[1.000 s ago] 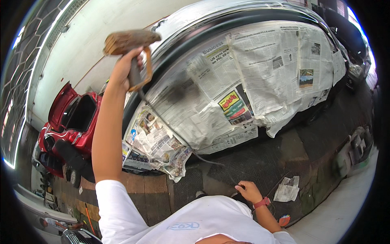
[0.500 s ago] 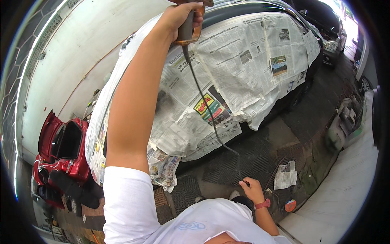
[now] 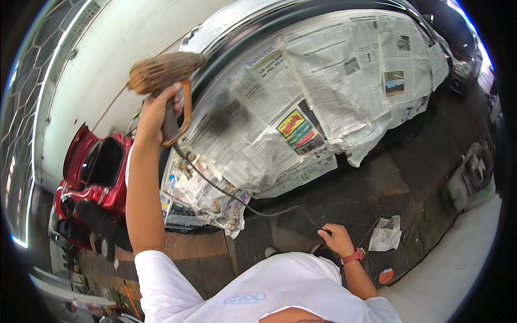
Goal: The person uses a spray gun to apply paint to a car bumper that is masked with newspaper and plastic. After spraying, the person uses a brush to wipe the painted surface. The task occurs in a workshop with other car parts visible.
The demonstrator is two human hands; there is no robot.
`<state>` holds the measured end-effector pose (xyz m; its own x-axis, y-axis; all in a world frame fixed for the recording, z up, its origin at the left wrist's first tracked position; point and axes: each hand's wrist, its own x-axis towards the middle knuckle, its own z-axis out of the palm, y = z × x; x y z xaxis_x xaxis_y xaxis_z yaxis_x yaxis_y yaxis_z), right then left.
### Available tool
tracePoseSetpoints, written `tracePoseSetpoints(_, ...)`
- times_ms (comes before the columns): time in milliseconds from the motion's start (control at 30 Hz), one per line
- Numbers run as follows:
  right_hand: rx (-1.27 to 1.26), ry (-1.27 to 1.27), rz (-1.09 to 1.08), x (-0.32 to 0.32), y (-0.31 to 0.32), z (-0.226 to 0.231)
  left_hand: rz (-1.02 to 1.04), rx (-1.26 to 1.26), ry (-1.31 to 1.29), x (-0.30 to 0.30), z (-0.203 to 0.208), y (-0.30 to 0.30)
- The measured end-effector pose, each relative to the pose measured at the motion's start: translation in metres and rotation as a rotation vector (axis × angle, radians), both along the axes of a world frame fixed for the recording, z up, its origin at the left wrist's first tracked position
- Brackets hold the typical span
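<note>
My left hand [image 3: 155, 112] is wrapped round the grip of a dusty orange-brown heat gun [image 3: 156, 73], raised at the left with its body pointing toward the dark roof edge of a car. A dark cord [image 3: 222, 189] runs from the bottom of the grip, sags, and leads to my right hand [image 3: 337, 240]. That hand, low at the right with a red watch on its wrist, is closed with the cord at its fingertips. Newspaper sheets [image 3: 344, 81] cover the car's side beyond my hands, with a sooty grey patch on them near the heat gun.
A red car [image 3: 89, 188] with its tailgate raised stands at the left, near a white wall [image 3: 129, 32]. Another dark car [image 3: 460, 64] is at the far right. A loose newspaper piece [image 3: 385, 233] and a small orange object [image 3: 385, 276] lie on the floor at the right.
My left hand has brought the heat gun left and lower, from the top edge toward the car's left end. My right hand stays at the lower right with the cord.
</note>
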<state>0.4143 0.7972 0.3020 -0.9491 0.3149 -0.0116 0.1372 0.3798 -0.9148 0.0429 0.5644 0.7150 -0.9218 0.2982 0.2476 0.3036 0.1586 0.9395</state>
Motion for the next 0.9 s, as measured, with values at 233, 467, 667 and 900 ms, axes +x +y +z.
tracePoseSetpoints(233, 0.025, 0.065, 0.130, -0.030, -0.001, -0.005, 0.316, 0.030, -0.027, 0.031, -0.052, -0.140)
tracePoseSetpoints(467, 0.044, -0.037, 0.210, -0.038, -0.003, 0.001, 0.563, 0.112, -0.121, 0.060, -0.115, -0.216)
tracePoseSetpoints(667, 0.033, -0.042, 0.197, -0.034, -0.001, -0.001, 0.446, 0.174, -0.141, 0.053, -0.114, -0.185)
tracePoseSetpoints(900, 0.060, -0.033, 0.072, -0.017, 0.008, 0.006, 0.134, 0.194, -0.058, 0.027, -0.055, -0.049)
